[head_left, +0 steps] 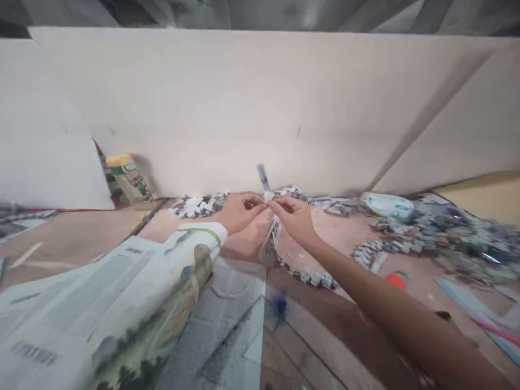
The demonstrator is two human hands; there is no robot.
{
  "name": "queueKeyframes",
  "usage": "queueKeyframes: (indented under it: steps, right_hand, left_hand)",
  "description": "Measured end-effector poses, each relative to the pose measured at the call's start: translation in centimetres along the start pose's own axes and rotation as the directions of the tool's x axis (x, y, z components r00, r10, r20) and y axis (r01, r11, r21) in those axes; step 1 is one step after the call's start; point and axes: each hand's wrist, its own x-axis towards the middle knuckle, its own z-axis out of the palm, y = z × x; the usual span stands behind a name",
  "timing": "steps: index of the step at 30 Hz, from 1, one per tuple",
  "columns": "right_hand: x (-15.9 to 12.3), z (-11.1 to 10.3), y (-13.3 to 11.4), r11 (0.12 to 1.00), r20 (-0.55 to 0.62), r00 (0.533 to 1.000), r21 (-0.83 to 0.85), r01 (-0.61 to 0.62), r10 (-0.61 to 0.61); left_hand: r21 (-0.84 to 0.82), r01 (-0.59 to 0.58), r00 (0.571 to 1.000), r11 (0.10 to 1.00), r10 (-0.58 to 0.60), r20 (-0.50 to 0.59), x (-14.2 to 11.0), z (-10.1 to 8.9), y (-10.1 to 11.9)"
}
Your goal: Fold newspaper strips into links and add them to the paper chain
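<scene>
Pale wall (223,108) stands across the far side, its foot meeting a pinkish surface (170,225) that we work on. Our left hand (241,212) and right hand (294,216) meet near the middle, just short of that foot. Both pinch: thumbs and fingertips close together on a paper strip (268,196), its upper end standing up against the wall, blurred. Just beneath our fingers, a chain of folded paper (314,278) runs down, then bends off to the right under our bare forearm. Our left forearm is in a printed sleeve (203,233); newspaper (238,319) spreads below it, its straight right edge ending near the middle.

More folded pieces (199,206) lie along the wall's foot, close beyond our left hand. Farther left, a yellow-capped bottle (132,181) appears tilted beside the wall. Right of our hands, pinkish surface shows as far as a heap of folded paper (430,230), with a white packet (388,206) at its wall side and an orange scrap (396,280) nearer us. Above our hands, room opens up the wall's face.
</scene>
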Motion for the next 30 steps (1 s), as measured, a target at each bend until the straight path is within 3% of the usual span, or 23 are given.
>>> queueKeyframes:
  steps: [4,10,14,19,25,30]
  right_hand:
    - [0.0,0.4,0.3,0.987,-0.025,0.996,0.133,-0.085,0.089]
    - [0.2,0.3,0.2,0.898,0.098,0.96,0.339,-0.28,0.263]
    - [0.2,0.3,0.0,0.889,0.146,0.954,0.348,-0.299,0.263]
    - [0.4,0.0,-0.4,0.905,0.209,0.935,0.26,-0.336,0.287]
    - [0.5,0.0,-0.7,0.931,0.122,0.942,0.158,-0.329,0.312]
    - [0.6,0.3,-0.8,0.885,0.085,0.939,0.314,-0.343,0.334]
  left_hand:
    - [0.019,0.016,0.998,1.0,-0.017,0.066,0.0,0.3,0.2]
    - [-0.058,0.088,0.991,0.994,-0.082,0.108,-0.2,0.3,0.3]
    - [-0.116,0.037,0.986,0.993,-0.018,0.165,-0.2,0.1,0.1]
    - [0.09,-0.049,0.99,0.995,0.036,0.139,-0.2,0.0,0.3]
    - [0.102,-0.104,0.978,0.989,0.083,0.193,-0.4,0.1,0.5]
    - [0.069,-0.068,0.988,0.995,0.058,0.144,-0.4,0.1,0.4]
